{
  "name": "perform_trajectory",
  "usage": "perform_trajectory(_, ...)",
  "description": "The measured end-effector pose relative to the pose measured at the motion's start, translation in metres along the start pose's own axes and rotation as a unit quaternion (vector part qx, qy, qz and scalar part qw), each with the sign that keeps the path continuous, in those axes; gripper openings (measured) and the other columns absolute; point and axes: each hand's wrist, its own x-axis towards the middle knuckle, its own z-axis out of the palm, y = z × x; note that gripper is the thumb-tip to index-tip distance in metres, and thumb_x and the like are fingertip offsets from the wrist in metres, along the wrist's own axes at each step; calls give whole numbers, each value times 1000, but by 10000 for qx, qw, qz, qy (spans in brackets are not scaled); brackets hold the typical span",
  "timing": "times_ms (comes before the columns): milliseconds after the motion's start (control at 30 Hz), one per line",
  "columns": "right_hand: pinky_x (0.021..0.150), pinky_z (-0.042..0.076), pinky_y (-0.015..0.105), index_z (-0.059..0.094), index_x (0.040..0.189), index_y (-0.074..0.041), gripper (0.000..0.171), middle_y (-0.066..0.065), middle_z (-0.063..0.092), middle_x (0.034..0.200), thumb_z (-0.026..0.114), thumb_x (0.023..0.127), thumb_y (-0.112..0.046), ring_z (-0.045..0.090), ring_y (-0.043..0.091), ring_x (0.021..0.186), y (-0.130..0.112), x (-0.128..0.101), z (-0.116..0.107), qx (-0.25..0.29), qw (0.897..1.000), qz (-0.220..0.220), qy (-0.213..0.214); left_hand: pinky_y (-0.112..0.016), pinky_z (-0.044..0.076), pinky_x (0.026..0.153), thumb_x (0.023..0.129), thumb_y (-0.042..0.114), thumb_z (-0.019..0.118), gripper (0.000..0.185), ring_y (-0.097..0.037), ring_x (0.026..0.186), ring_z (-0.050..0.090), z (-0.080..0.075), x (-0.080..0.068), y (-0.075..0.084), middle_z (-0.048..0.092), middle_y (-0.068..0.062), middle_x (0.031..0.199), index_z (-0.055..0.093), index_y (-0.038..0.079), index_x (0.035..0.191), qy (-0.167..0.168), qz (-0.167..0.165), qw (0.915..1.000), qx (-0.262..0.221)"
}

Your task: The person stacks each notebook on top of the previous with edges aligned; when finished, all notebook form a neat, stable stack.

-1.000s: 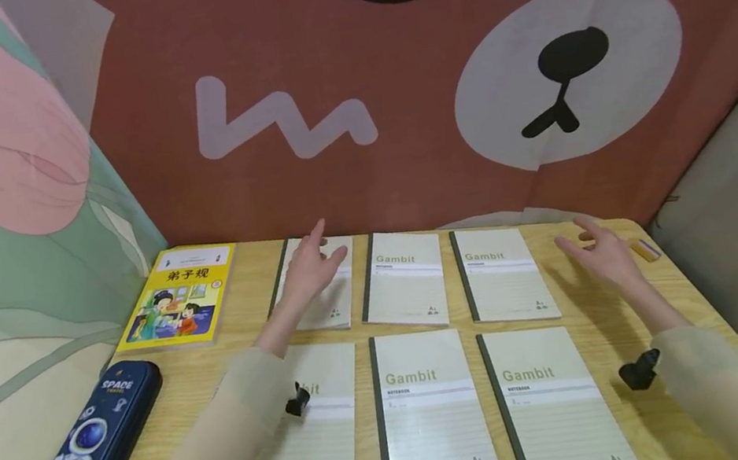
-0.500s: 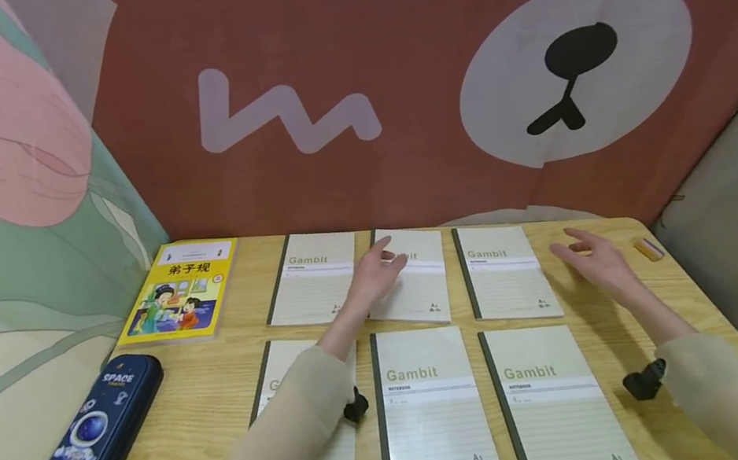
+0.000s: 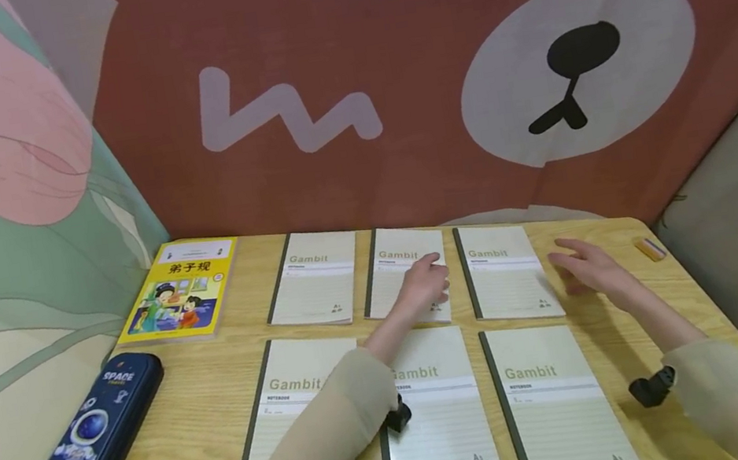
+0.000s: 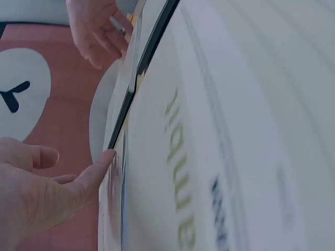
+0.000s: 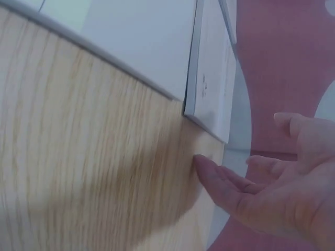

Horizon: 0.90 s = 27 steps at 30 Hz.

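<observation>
We saw six notebooks lying flat on the table (image 3: pixel 199 414); the left hand (image 3: pixel 424 284) was over the lower right part of the back middle notebook (image 3: pixel 385 271), its fingers bent a little and clamped on nothing, though we could not tell whether a fingertip touched the cover; the right hand (image 3: pixel 588 269) was just beside the back right notebook (image 3: pixel 507 273), thumb and fingers apart and holding nothing. We judged that the likeliest trouble was a notebook knocked askew; the left sleeve (image 3: pixel 327 427) crossed the front left notebook (image 3: pixel 271 435) and the front middle notebook (image 3: pixel 440 442), so a low sweep of that arm, or of its black wrist device (image 3: pixel 399 415), could have dragged either one; the right fingertips, so near an edge, might have nudged that notebook if they drifted inward. Counting, we found three notebooks in the back row and three in the front; one yellow book (image 3: pixel 176 292); one dark blue case (image 3: pixel 88 455); one small block (image 3: pixel 649 249) at the right, perhaps an eraser; two hands; and two black devices, one at each wrist.
</observation>
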Motion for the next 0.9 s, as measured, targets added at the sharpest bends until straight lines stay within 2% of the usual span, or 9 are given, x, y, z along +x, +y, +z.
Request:
perform_trajectory(133, 100, 58, 49, 4, 164, 1, 82, 37, 18, 163, 39, 109, -49, 38, 52, 143, -2, -3, 1, 103, 9996, 127, -213, -32, 62, 79, 104, 20, 47, 55, -30, 102, 73, 15, -5, 2, 60, -17, 146, 40, 7, 157, -78, -3, 9998, 162)
perform_trajectory(200, 99, 59, 48, 3, 163, 2, 80, 38, 19, 162, 38, 110, -46, 39, 51, 141, -4, -5, 2, 170, 9991, 189, -333, -33, 63, 79, 103, 20, 48, 55, -31, 112, 70, 22, -7, 3, 56, -16, 151, 41, 5, 156, -97, 17, 9997, 229)
perform_trajectory(367, 100, 58, 52, -1, 162, 6, 83, 39, 16, 162, 38, 110, -45, 35, 52, 143, -12, -10, 5, 272, 9972, 323, -617, -39, 64, 85, 105, 20, 48, 53, -33, 136, 57, 34, -15, 9, 50, -16, 156, 44, 3, 154, -210, -191, 9991, -326)
perform_trajectory(500, 102, 55, 57, 2, 160, 11, 85, 40, 22, 159, 39, 109, -47, 40, 51, 141, -18, -11, 5, 79, 9959, 443, -784, -42, 63, 87, 104, 18, 49, 52, -34, 137, 55, 38, -18, 12, 49, -17, 156, 45, 1, 153, -244, -301, 9969, -682)
perform_trajectory(567, 99, 57, 55, 12, 158, 13, 81, 38, 36, 151, 38, 110, -46, 51, 46, 131, -19, -10, 5, -111, 9957, 481, -782, -42, 64, 86, 102, 16, 52, 53, -34, 131, 59, 39, -19, 13, 50, -17, 155, 46, 1, 152, -175, -316, 9970, -683)
perform_trajectory(600, 96, 58, 52, 23, 154, 14, 75, 37, 46, 140, 37, 110, -44, 57, 42, 121, -19, -8, 5, -162, 9957, 499, -758, -41, 64, 86, 101, 15, 53, 53, -34, 126, 62, 39, -18, 13, 50, -17, 154, 46, 0, 152, -141, -319, 9971, -679)
perform_trajectory(700, 87, 59, 40, 36, 146, 15, 62, 20, 62, 115, 39, 111, -35, 63, 21, 99, -18, -5, 4, -311, 9960, 457, -706, -37, 64, 85, 98, 12, 62, 54, -28, 104, 69, 38, -17, 12, 56, -19, 146, 49, -2, 149, -5, -348, 9973, -653)
perform_trajectory(800, 78, 58, 31, 38, 146, 17, 54, 10, 67, 107, 43, 110, -23, 62, 6, 86, -15, 0, 5, -268, 9969, 351, -646, -31, 63, 79, 94, 7, 69, 42, -21, 84, 70, 38, -14, 9, 67, -19, 127, 62, -6, 133, 76, -344, 9983, -462)
perform_trajectory(900, 75, 60, 28, 29, 150, 20, 57, 6, 72, 107, 46, 108, -13, 65, 0, 83, -11, 2, 7, -70, 9982, 266, -524, -26, 60, 72, 90, 3, 74, 31, -17, 73, 69, 37, -10, 5, 75, -16, 106, 71, -4, 119, 116, -269, 9994, -208)
